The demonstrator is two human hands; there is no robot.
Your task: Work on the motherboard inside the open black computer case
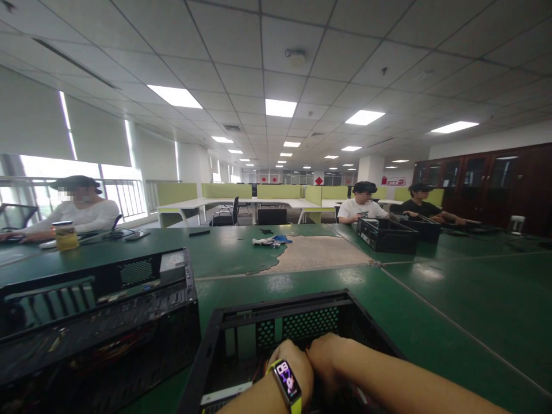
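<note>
An open black computer case lies on the green table right in front of me. My left hand, with a yellow-strapped watch on the wrist, reaches down into the case. My right hand is beside it, also inside the case. Both hands curl downward with the fingers hidden below the case's edge, so what they touch is out of sight. Red wires show faintly inside the case near my hands.
A second black computer case stands at my left. A yellow-filled jar sits far left near a seated person. Two people work at black cases at the far right. Gloves lie mid-table.
</note>
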